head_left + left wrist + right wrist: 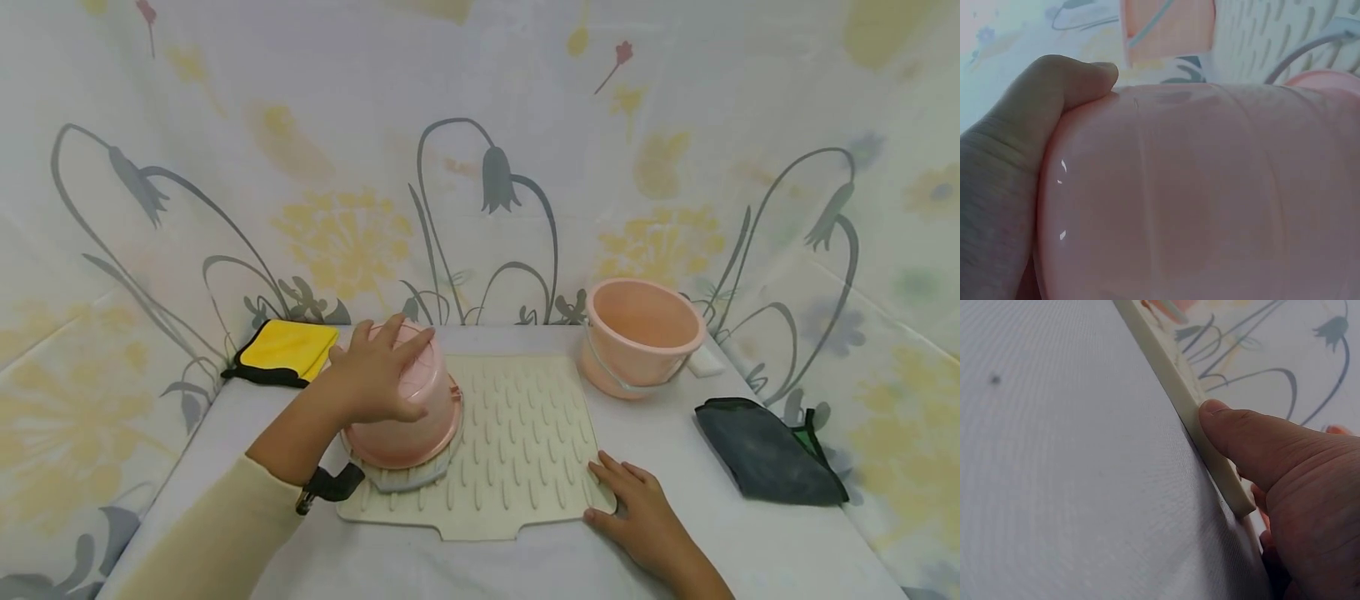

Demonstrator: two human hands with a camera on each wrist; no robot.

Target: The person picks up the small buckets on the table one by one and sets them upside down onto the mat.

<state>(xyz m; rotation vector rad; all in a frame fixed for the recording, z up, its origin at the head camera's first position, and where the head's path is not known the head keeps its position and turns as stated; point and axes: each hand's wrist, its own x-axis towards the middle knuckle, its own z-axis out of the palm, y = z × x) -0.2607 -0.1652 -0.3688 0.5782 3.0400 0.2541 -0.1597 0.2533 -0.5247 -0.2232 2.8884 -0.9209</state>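
In the head view a pink bucket stands upside down on the left part of a cream, ribbed draining board. Its pale handle lies against the board at the front. My left hand grips the bucket's upturned base from above, fingers spread over it. The left wrist view has the thumb bent over the base edge of the bucket. At the board's front right corner, my right hand holds the edge. The right wrist view puts its thumb against the board's side; its other fingers are mostly hidden.
A second pink bucket stands upright behind the board's right side. A yellow cloth with black trim lies at the back left. A dark grey folded cloth lies at the right. A flowered curtain rises behind the white table.
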